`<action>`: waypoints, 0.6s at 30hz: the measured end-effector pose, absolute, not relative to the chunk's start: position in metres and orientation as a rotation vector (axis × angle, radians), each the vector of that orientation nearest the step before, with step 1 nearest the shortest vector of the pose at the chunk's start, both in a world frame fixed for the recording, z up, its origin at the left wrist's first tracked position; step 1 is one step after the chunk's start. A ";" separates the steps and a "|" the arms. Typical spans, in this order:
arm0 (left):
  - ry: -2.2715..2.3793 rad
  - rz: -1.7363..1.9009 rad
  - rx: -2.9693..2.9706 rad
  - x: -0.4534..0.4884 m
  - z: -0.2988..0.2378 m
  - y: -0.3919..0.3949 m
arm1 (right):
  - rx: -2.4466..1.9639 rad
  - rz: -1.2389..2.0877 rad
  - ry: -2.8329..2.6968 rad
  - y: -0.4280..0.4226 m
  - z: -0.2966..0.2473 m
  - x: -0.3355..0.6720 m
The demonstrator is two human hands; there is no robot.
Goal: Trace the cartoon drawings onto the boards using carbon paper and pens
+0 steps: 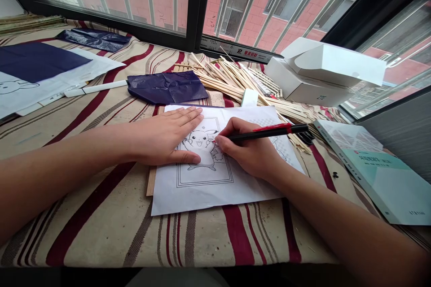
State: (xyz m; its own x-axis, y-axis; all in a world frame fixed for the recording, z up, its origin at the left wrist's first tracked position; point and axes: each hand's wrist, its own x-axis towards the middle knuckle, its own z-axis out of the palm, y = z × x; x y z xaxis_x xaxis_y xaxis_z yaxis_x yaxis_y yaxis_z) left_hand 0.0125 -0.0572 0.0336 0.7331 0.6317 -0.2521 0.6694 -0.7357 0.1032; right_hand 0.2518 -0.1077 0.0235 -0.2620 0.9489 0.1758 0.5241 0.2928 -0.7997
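My left hand point(164, 136) lies flat with its fingers stretched out on a white sheet point(198, 197) printed with a framed cartoon figure. Its thumb and fingertips cover part of the figure's left side. In my right hand point(252, 152) is a black pen point(264, 133) with a red clip, pinched near its point. The pen's point is at the figure's right cheek, seemingly touching the sheet. A second, fainter drawing shows on the sheet's right part, partly hidden by the right hand. A thin wooden board point(151, 181) sticks out from under the sheet's left edge.
Dark blue paper point(166, 87) lies behind the sheet, with thin wooden strips point(222, 74) heaped beyond. A white box point(323, 69) stands by the window. At the right lies a book point(380, 175). More papers point(43, 63) and a white craft knife-like stick point(101, 87) lie left.
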 end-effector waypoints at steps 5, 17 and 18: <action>1.061 -0.316 2.735 0.014 0.035 -0.057 | -1.273 0.814 -1.917 -0.107 0.025 0.252; 1.058 -0.327 2.739 0.015 0.036 -0.058 | -1.214 0.925 -1.805 -0.109 0.026 0.255; 1.060 -0.331 2.736 0.015 0.036 -0.057 | -1.203 0.941 -1.809 -0.110 0.027 0.255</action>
